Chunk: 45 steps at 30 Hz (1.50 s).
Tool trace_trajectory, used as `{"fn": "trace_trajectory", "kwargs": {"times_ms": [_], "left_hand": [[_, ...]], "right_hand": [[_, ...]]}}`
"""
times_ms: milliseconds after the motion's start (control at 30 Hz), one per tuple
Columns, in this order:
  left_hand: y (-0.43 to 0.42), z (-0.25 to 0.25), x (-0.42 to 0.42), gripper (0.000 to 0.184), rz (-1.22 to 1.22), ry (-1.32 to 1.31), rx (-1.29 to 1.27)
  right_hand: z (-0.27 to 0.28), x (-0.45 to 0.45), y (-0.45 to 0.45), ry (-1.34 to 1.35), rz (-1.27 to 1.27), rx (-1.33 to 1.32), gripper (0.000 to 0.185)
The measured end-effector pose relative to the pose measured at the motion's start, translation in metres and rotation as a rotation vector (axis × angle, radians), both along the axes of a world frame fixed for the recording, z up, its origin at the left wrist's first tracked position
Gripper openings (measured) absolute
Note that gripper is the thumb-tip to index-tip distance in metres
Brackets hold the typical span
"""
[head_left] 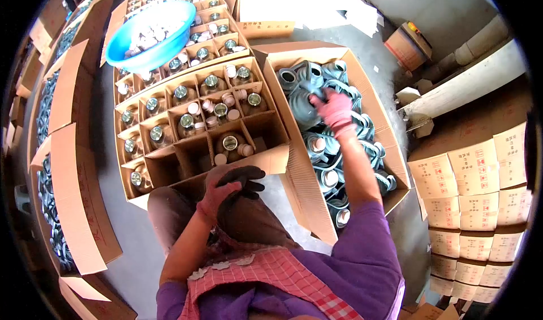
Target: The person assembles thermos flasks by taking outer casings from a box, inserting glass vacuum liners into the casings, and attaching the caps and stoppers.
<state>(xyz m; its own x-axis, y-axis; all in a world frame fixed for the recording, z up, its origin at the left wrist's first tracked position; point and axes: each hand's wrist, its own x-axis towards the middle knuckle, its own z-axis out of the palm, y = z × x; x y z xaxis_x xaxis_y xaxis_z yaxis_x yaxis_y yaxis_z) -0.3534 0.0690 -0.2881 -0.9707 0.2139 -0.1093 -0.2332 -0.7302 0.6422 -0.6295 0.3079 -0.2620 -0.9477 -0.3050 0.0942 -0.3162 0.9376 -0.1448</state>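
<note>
One gloved hand, the right hand, was on a bluish bottle in the right-hand box; blur hid whether it gripped. The left hand, half open and seemingly empty, hung over the lap, beside the divided box. Dividers separated its glass bottles, likely against knocking. Beyond, a blue basin of pale pieces rested across more bottles, perhaps for easy reach.
</note>
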Motion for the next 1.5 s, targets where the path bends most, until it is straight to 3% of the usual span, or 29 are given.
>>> {"fn": "trace_trajectory", "kwargs": {"times_ms": [33,67,133,167,233,267,300,333,400,467,500,533,567,633,667,700,767,800,867,933,1033,1100,1167,1200,1267,1333,1433,1467,1500], "left_hand": [[0.0,0.002,0.001,0.041,-0.016,0.013,0.008],[0.004,0.007,0.005,0.04,0.046,0.037,-0.019],[0.016,0.017,0.003,0.035,0.125,-0.044,-0.109],[0.02,0.019,0.0,0.033,0.14,-0.155,-0.163],[0.03,0.003,-0.011,0.03,0.04,-0.123,-0.109],[0.035,-0.007,-0.017,0.028,-0.005,-0.108,-0.088],[0.039,-0.008,-0.022,0.035,0.002,0.064,-0.274],[0.045,-0.007,-0.026,0.027,0.01,-0.061,-0.064],[0.044,-0.01,-0.036,0.041,-0.004,0.023,-0.089],[0.031,-0.018,-0.038,0.042,0.096,0.086,0.216],[0.017,-0.034,-0.043,0.053,0.19,0.099,0.412],[-0.002,-0.022,-0.034,0.053,0.229,0.146,0.471],[-0.02,-0.009,-0.025,0.053,0.266,0.194,0.533],[-0.06,0.011,-0.005,0.055,0.336,0.305,0.676],[-0.08,0.014,0.008,0.056,0.379,0.346,0.702],[-0.099,0.016,0.022,0.057,0.423,0.377,0.718],[-0.131,0.012,0.051,0.059,0.539,0.396,0.688],[-0.143,0.008,0.065,0.06,0.6,0.392,0.664],[-0.157,-0.001,0.086,0.062,0.702,0.361,0.612],[-0.149,-0.01,0.093,0.064,0.75,0.301,0.569],[-0.107,-0.017,0.082,0.068,0.702,0.181,0.52],[-0.074,-0.019,0.076,0.07,0.616,0.114,0.478],[-0.075,-0.018,0.074,0.072,0.515,0.081,0.395],[-0.085,-0.014,0.076,0.074,0.467,0.078,0.35],[-0.11,-0.005,0.076,0.076,0.408,0.124,0.313],[-0.136,0.007,0.072,0.079,0.363,0.219,0.344],[-0.16,0.03,0.062,0.082,0.179,0.412,0.455],[-0.159,0.042,0.063,0.084,0.261,0.427,0.371],[-0.149,0.064,0.068,0.086,0.524,0.374,0.105]], "right_hand": [[0.033,0.014,0.003,0.207,0.078,-0.048,0.048],[0.074,0.028,0.004,0.155,0.083,-0.074,0.046],[0.149,0.075,0.007,0.242,0.191,-0.406,0.024],[0.177,0.09,0.016,0.362,0.245,-0.362,0.031],[0.233,0.145,0.017,0.279,0.231,-0.467,0.022],[0.238,0.156,0.023,0.409,0.448,-0.618,0.021],[0.251,0.184,0.018,0.381,0.37,-0.719,0.023],[0.254,0.195,0.021,0.407,0.442,-0.803,0.023],[0.248,0.209,0.034,0.389,0.284,-0.88,0.028],[0.21,0.211,0.025,0.118,0.22,-1.404,0.024],[0.184,0.209,0.021,-0.033,0.196,-1.712,0.023],[0.17,0.219,0.021,-0.358,0.378,-1.6,0.026],[0.145,0.228,0.008,-0.416,0.246,-1.651,0.034],[0.067,0.235,0.005,-0.956,0.288,-1.738,0.034],[0.033,0.254,-0.009,-1.009,0.171,-1.814,0.029],[0.021,0.274,-0.016,-1.297,0.032,-1.866,0.026],[-0.022,0.297,-0.017,-1.671,0.036,-1.761,0.031],[-0.019,0.31,-0.02,-1.462,0.068,-1.469,0.033],[0.006,0.311,-0.018,-1.576,0.192,-1.349,0.034],[0.072,0.293,-0.043,-1.24,0.576,-0.957,0.034],[0.118,0.27,-0.087,-0.404,0.636,-1.101,0.033],[0.133,0.241,-0.13,-0.006,0.925,-1.019,0.044],[0.14,0.238,-0.175,0.236,0.96,-0.692,0.053],[0.129,0.24,-0.201,0.122,0.941,-0.712,0.052],[0.136,0.247,-0.224,-0.245,0.911,-0.416,0.041],[0.128,0.252,-0.234,-0.237,1.066,-0.601,0.041],[0.118,0.233,-0.237,-0.534,1.219,-0.836,0.047],[0.107,0.223,-0.238,-0.551,1.228,-0.872,0.044],[0.093,0.213,-0.238,-0.53,1.233,-0.964,0.047]]}}
